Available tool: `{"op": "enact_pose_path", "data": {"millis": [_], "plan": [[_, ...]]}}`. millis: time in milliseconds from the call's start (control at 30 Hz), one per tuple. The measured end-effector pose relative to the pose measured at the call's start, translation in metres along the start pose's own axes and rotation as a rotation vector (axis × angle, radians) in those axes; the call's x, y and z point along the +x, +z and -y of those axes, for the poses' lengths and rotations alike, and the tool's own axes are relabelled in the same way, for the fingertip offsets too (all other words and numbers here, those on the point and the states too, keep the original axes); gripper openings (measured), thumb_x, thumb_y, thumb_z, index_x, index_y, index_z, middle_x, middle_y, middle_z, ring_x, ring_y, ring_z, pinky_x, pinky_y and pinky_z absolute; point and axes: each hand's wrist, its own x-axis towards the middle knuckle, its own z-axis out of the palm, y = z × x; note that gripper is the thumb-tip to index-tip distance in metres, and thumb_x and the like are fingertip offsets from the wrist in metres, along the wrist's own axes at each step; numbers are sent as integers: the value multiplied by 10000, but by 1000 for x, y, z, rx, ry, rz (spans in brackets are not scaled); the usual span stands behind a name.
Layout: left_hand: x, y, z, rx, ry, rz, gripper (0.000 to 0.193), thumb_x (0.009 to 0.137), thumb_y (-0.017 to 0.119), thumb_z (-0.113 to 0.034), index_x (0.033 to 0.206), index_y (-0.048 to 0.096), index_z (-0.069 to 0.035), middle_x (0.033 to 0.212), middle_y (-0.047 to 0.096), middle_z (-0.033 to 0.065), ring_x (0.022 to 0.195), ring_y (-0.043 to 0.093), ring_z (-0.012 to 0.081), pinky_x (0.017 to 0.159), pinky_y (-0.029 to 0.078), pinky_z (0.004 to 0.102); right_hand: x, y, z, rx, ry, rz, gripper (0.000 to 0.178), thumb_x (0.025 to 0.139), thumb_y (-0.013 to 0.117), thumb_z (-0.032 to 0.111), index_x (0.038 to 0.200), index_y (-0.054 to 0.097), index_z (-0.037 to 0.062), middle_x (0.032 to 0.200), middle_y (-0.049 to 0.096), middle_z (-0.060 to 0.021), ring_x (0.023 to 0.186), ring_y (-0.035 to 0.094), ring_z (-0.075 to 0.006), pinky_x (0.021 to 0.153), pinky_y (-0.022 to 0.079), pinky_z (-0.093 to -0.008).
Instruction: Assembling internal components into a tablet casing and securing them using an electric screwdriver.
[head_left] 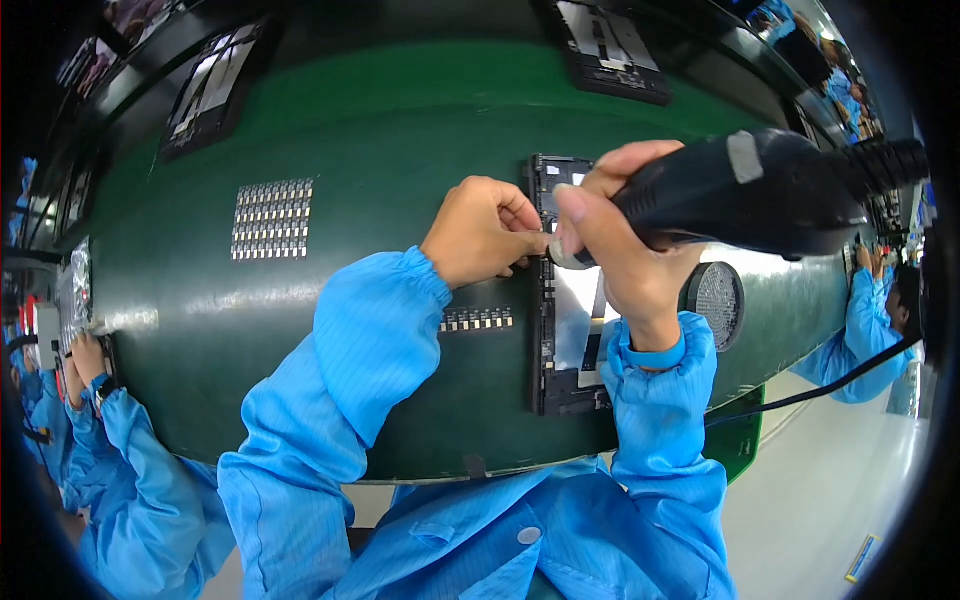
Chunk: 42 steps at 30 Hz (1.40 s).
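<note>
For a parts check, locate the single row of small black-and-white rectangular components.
In the head view, the row lies on the green tabletop, left of the black rectangular device, nearer the body than the left hand.

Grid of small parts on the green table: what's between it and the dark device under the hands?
In the head view: green table, then the left hand at the left edge of the device.
</note>
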Motion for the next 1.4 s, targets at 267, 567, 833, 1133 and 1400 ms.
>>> {"op": "enact_pose_path", "data": {"millis": [267, 567, 833, 1133, 1400], "plan": [[-6, 5, -16, 48, -104, -16, 220, 745, 768, -117, 813, 604, 13, 694, 648, 65, 584, 619, 94, 454, 478, 212, -3, -86, 46, -174, -154, -212, 409, 722, 743, 13, 1076, 539, -14, 657, 599, -52, 520, 577, -128, 499, 469, -254], [-9, 6, -16, 26, -168, 15, 205, 771, 752, -75, 804, 566, 6, 727, 660, 92, 611, 643, 117, 492, 512, 193, -48, -188, 39, -55, -90, -571, 299, 705, 743, -37, 933, 551, -19, 641, 595, -79, 480, 575, -167, 459, 455, -272], [-13, 21, -20, 84, -197, 92, 211, 780, 745, -66, 784, 549, 12, 731, 660, 113, 628, 664, 142, 500, 519, 200, -42, -190, 30, -121, -76, -562, 245, 709, 750, -42, 888, 583, -26, 625, 618, -59, 473, 572, -118, 435, 437, -233], [-13, 20, -21, 98, -216, 64, 187, 781, 723, -32, 782, 537, -7, 746, 660, 109, 622, 661, 144, 499, 517, 203, -38, -186, 23, -163, -48, -525, 229, 711, 762, -27, 865, 592, -22, 614, 606, -50, 474, 570, -108, 431, 438, -223], [-15, 22, -22, 97, -216, 60, 179, 780, 713, -19, 772, 535, -20, 743, 655, 100, 617, 653, 136, 498, 518, 210, -39, -186, 22, -208, -48, -506, 228, 712, 766, -18, 860, 591, -24, 615, 603, -45, 468, 565, -109, 427, 428, -222]]}}
